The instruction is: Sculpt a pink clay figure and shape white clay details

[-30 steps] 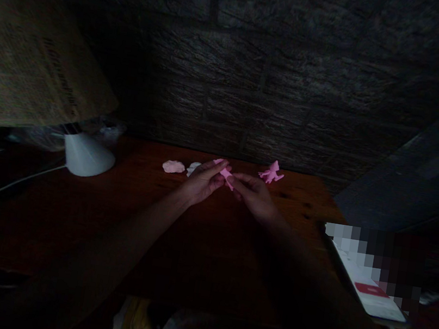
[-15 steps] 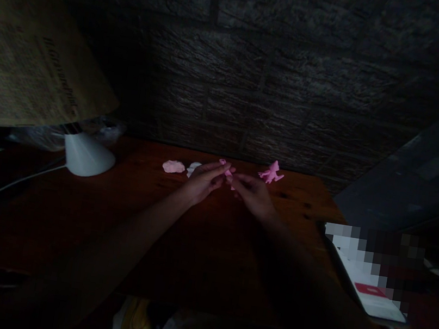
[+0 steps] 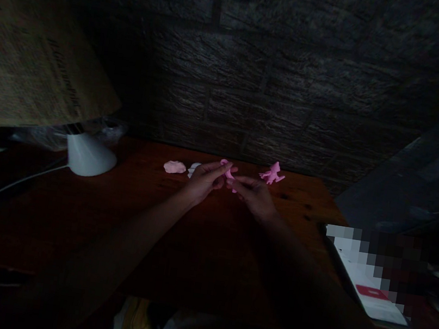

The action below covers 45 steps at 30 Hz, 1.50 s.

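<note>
The left hand (image 3: 204, 180) and right hand (image 3: 256, 196) pinch a pink clay-like piece (image 3: 228, 173), seemingly part-shaped, above the wooden table (image 3: 190, 248), where a pink figurine (image 3: 273, 173) looks finished while a pale pink lump (image 3: 174, 167) and white lump (image 3: 193, 170) appear unworked.

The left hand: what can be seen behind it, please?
Behind the left hand, part of a white piece shows on the table. The hand covers the rest, so its full shape cannot be seen.

One head-worn camera looks forward and down across the wooden tabletop (image 3: 208, 240) toward a nearby wall (image 3: 234, 67).
</note>
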{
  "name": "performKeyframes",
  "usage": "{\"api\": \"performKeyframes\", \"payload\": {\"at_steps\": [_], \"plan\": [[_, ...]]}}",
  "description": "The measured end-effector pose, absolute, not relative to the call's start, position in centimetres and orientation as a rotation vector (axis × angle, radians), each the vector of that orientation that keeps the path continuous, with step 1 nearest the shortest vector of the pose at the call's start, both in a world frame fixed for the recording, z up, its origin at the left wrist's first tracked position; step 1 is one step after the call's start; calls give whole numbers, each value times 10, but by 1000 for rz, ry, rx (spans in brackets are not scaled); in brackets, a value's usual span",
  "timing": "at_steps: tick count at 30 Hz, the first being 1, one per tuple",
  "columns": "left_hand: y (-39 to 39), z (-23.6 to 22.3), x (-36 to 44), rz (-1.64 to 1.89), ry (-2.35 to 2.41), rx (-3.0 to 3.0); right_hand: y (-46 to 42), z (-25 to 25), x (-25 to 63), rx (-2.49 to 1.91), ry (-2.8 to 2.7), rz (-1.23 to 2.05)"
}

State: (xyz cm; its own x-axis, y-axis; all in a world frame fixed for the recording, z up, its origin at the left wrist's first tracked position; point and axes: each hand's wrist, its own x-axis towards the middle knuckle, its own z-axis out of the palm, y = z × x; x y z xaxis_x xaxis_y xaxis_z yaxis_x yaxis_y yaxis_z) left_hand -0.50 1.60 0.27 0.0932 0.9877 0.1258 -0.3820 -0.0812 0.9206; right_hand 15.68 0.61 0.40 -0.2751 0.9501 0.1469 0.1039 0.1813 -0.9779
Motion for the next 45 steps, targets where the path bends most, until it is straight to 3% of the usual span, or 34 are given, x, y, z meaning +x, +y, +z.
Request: {"api": "performKeyframes", "payload": {"at_steps": [13,25,45], "plan": [[17,0,-6,1271,903,1127,5,0,157,-1046,-1575,1332],[11,-7,-3,1228,1110,1509,9,-7,156,-971,-1677,1205],[15,6,-7,1266,778,1003,7,-2,156,-949,-1670,1305]]}}
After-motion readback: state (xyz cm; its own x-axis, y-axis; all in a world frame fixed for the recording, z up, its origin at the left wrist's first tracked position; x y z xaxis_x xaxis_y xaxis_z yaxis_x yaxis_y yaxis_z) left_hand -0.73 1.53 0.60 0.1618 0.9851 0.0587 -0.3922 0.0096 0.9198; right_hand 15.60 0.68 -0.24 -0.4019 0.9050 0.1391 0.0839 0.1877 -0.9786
